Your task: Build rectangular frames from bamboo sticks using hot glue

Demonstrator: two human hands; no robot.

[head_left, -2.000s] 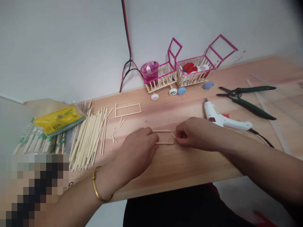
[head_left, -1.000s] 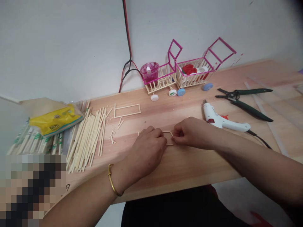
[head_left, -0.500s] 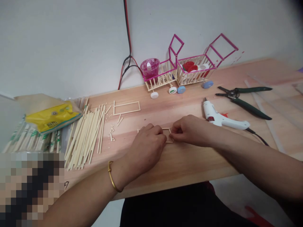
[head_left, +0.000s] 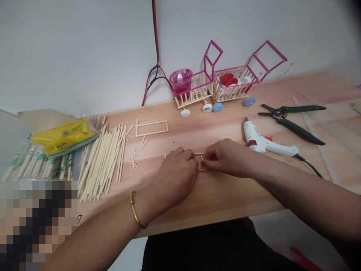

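Observation:
A small frame of thin wooden sticks [head_left: 199, 154] lies flat on the table, mostly hidden under my hands. My left hand [head_left: 179, 169] is closed over its middle, fingers curled down; the fingertips are hidden. At the frame's right end, my right hand [head_left: 221, 156] pinches the short crosspiece between thumb and fingers. Farther back to the left sits a second stick frame [head_left: 152, 128], a long rectangle with one end sticking out. Short cut pieces and crumbs of stick [head_left: 144, 143] are scattered near it.
Loose sticks [head_left: 104, 162] lie in a pile at left, beside a yellow packet [head_left: 63, 137]. Two stick carts with bottle-cap wheels [head_left: 194, 98] stand along the wall, one bearing a purple cup [head_left: 180, 81]. To the right are a white glue gun [head_left: 259, 141] and green-handled pliers [head_left: 282, 113].
The whole view has shifted slightly. Both hands stay in nearly the same place on the frame, with no clear change of grip.

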